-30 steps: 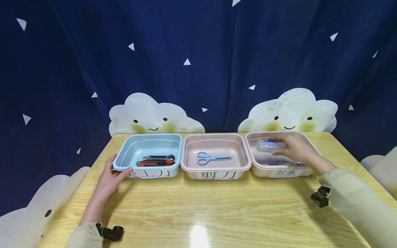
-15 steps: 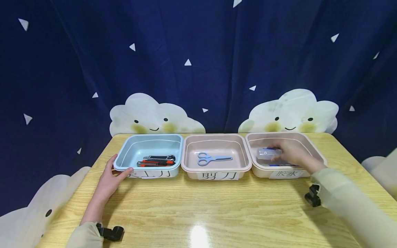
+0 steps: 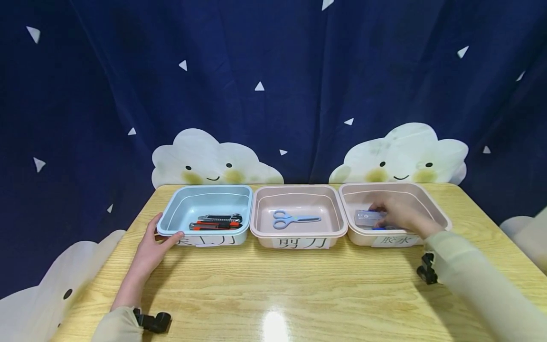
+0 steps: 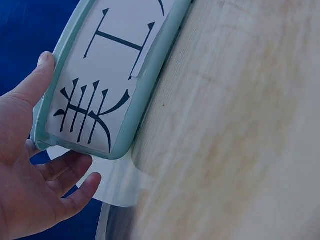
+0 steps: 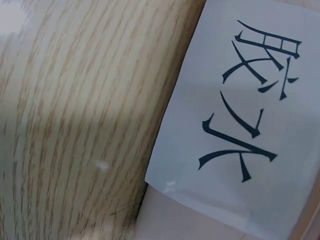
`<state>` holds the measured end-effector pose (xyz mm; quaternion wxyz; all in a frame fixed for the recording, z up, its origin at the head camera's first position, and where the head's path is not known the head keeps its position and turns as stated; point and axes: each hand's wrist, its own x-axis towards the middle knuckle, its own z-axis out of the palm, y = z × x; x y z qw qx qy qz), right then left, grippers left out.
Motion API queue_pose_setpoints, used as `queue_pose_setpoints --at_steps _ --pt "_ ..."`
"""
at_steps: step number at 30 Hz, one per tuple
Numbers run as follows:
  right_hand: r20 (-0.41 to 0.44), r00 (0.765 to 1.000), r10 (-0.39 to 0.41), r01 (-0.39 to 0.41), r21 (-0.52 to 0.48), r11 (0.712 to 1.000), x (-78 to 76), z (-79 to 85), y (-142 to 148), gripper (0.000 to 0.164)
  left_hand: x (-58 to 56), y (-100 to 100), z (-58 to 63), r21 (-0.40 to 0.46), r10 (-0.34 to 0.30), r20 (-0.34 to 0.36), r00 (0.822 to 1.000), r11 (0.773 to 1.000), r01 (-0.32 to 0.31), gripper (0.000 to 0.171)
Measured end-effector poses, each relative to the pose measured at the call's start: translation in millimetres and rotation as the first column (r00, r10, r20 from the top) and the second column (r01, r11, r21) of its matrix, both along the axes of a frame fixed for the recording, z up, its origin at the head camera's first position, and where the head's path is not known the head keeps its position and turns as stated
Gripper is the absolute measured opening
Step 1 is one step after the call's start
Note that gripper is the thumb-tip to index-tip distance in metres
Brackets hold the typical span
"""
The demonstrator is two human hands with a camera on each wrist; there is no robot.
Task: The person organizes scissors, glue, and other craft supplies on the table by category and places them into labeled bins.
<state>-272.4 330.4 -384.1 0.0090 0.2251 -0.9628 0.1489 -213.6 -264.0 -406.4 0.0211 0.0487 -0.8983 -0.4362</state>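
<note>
In the head view my right hand [image 3: 395, 213] reaches into the pink bin [image 3: 442, 223] on the right, its fingers gripping a clear glue bottle [image 3: 368, 218]. The bottle lies sideways, low in the bin, and the hand hides its right end. Blue-marked items [image 3: 380, 228] show beneath it behind the front rim. My left hand [image 3: 147, 247] holds the near left corner of the blue bin [image 4: 132, 117]; its thumb [image 4: 42, 75] is on the front rim and its fingers are round the side. Utility knives [image 3: 218, 225] lie in this bin.
A middle pink bin [image 3: 299, 190] holds blue-handled scissors [image 3: 295, 219]. All the bins stand side by side along the back of the wooden table [image 3: 273, 280], with paper labels such as this one [image 5: 240, 110] in front. A dark blue curtain [image 3: 299, 95] hangs behind.
My right hand has lowered the glue bottle deeper into the right bin, and the right forearm has shifted slightly left. The left hand stays at the blue bin's corner.
</note>
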Motion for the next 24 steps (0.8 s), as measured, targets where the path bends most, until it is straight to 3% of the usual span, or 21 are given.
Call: queue_pose_setpoints --at_steps 9,15,24 --pt "0.027 1.000 -0.005 0.005 0.027 1.000 0.5 0.5 0 0.041 -1.4 -1 -1.8 0.002 0.001 -0.009 1.000 1.000 -0.001 0.094" --pt "0.052 0.998 -0.028 0.030 -0.032 0.999 0.5 6.9 -2 0.040 -1.4 -3 -0.4 -0.010 0.004 0.007 1.000 1.000 -0.004 0.095" --pt "0.014 1.000 -0.022 0.023 -0.067 0.997 2.8 10.6 -5 0.035 1.7 -7 5.8 -0.027 -0.047 -0.009 0.999 0.999 0.047 0.094"
